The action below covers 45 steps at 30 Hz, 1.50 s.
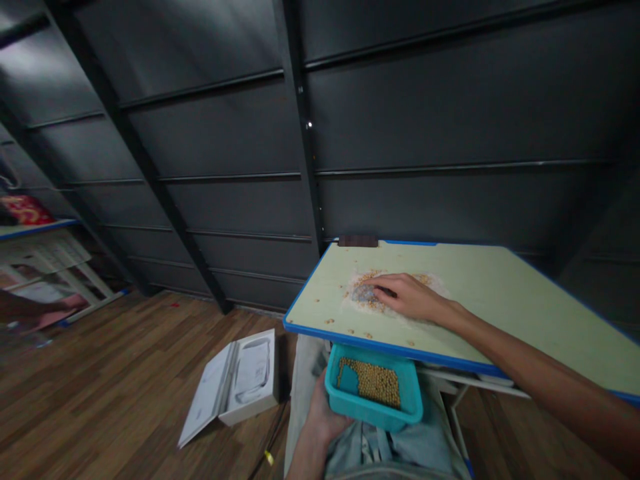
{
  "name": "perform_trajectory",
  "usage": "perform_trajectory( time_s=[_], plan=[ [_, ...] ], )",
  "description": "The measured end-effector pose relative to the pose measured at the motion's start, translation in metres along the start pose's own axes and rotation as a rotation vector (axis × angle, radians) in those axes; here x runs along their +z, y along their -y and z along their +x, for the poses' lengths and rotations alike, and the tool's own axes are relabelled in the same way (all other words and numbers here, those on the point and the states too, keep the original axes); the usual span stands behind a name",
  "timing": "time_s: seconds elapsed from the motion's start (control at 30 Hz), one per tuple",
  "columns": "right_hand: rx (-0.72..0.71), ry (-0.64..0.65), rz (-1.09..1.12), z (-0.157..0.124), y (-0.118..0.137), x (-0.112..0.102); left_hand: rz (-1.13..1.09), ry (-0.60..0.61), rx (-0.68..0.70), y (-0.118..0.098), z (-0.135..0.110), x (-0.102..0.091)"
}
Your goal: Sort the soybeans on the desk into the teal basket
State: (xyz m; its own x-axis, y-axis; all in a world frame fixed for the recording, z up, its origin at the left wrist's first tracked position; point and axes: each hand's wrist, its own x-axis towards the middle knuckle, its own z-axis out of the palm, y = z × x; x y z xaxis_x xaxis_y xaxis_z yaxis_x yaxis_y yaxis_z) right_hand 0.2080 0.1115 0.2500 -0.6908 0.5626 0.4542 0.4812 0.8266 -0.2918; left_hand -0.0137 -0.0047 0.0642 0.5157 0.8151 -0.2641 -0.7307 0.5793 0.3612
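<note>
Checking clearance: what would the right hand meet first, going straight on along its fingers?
Likely the near part of the scattered tan grains on the tabletop, just ahead of the right hand. Depth is unclear; it may already touch them.

So the right arm [525,363] is stretched way out, bare forearm trailing back and right of the right grip [407,295], palm down, index finger out front, thumb tucked just below it. The left grip [323,410] is lower and closer in, left forearm [306,457] behind it, fingers mostly hidden.
</note>
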Motion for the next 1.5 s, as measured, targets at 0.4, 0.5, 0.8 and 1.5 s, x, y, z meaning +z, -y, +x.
perform_trajectory(
  time_s=[0.4,0.5,0.8,1.5],
  plan=[
    [-0.004,-0.004,0.005,-0.001,-0.002,0.001,-0.008,0.036,0.008,0.001,0.000,0.003],
    [0.002,-0.019,0.008,-0.001,-0.001,0.000,0.013,0.031,0.009,0.001,-0.002,0.007],
    [0.002,0.001,0.029,-0.001,0.000,0.001,0.041,0.009,-0.022,0.000,0.000,-0.002],
    [0.038,0.042,0.100,-0.001,0.011,-0.003,-0.017,0.039,-0.001,0.003,0.003,-0.008]
  ],
)
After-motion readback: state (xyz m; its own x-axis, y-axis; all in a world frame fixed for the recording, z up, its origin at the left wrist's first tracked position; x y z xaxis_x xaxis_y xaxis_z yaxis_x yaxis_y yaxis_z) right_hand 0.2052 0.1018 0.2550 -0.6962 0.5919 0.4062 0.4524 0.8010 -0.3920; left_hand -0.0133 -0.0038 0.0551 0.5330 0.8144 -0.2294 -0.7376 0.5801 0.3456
